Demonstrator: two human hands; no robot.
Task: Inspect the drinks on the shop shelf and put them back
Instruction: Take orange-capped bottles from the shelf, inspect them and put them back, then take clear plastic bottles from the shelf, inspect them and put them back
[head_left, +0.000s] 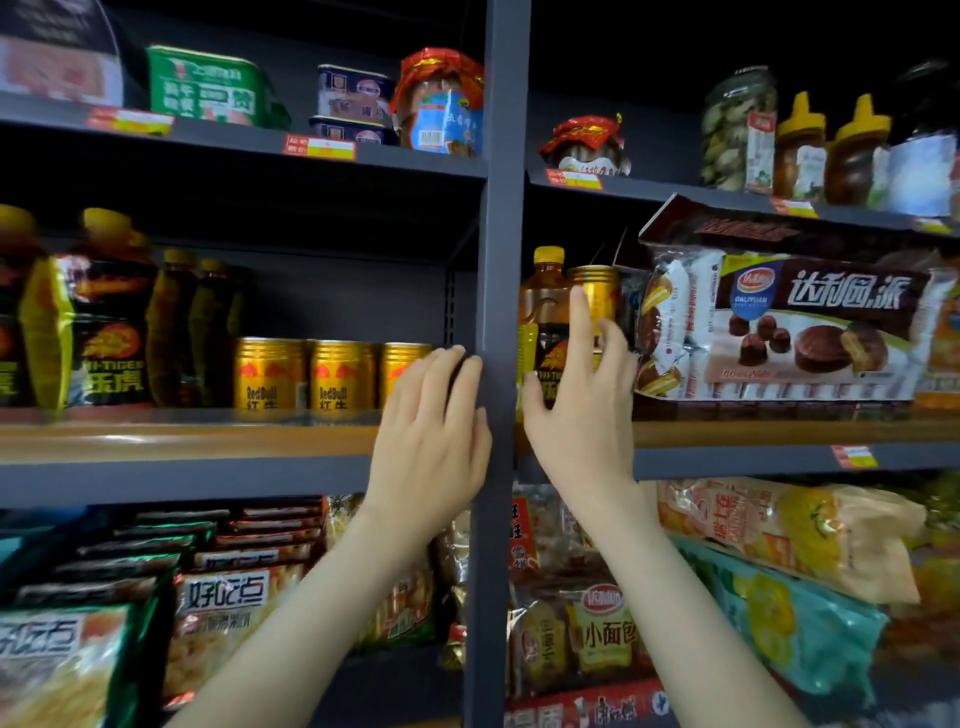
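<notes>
Mid shelf (208, 436): 3 gold cans (340, 374) L of post (498, 234). L hand (431, 431) held open at post. R hand (582, 400) spread open, forefinger at 4th can (600, 283) beside bottle (543, 306).

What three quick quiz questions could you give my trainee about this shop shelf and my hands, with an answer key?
1. True or false: the left hand grips a green rectangular tin.
2. Which stands right beside the yellow-capped brown plastic bottle behind the right hand? A) gold metal can B) clear glass jar C) white carton
3. How many gold Red Bull cans show on the wooden shelf left of the dark grey metal post?
Key: 1 false, its fingers are straight and hold nothing; 2 A; 3 three, the third partly behind the left hand.
</notes>
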